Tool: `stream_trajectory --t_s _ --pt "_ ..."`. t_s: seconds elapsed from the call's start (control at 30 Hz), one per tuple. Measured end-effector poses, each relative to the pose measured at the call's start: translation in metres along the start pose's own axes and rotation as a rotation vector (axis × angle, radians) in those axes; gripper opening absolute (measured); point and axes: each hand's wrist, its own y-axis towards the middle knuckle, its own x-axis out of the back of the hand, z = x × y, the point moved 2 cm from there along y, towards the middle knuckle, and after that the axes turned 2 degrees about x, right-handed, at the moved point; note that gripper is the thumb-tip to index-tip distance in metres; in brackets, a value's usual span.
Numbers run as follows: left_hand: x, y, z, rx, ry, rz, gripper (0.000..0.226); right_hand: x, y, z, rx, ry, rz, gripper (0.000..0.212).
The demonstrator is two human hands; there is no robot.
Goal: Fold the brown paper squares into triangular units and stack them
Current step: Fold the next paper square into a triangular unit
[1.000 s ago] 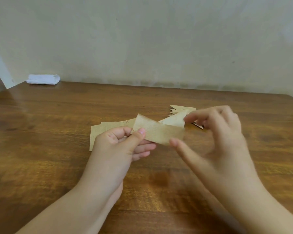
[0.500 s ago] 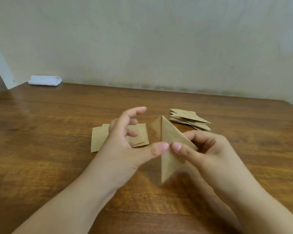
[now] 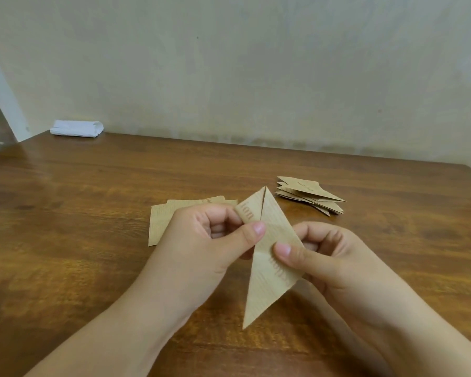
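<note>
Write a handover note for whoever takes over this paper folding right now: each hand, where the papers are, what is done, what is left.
Left hand: pinches the upper left flap of the half-folded paper, thumb on top.
Right hand: pinches the same paper's right side, thumb on its face.
The paper is held above the wooden table, one long point hanging down, a centre seam showing at the top.
Unfolded brown sheets lie flat behind the left hand.
Stack of finished folded units sits further back on the right.
Done: several units stacked.
Left: finish folding this one, add it to the stack, then fold the remaining sheets.
</note>
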Motion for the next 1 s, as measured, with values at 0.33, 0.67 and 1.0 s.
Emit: stream_trajectory --t_s 0.33,0.67,1.0 --pt "0.001 0.001 0.002 0.019 0.04 -0.105 0.032 -0.006 -0.009 0.012 0.163 -0.45 -0.203 0.027" --pt "0.0 0.001 0.005 0.105 0.067 -0.086 0.011 -0.003 -0.007 0.009 -0.006 -0.246 -0.118 0.021" --pt "0.0 0.001 0.011 0.29 0.12 -0.018 0.016 0.001 -0.003 0.006 0.003 -0.373 -0.13 0.031"
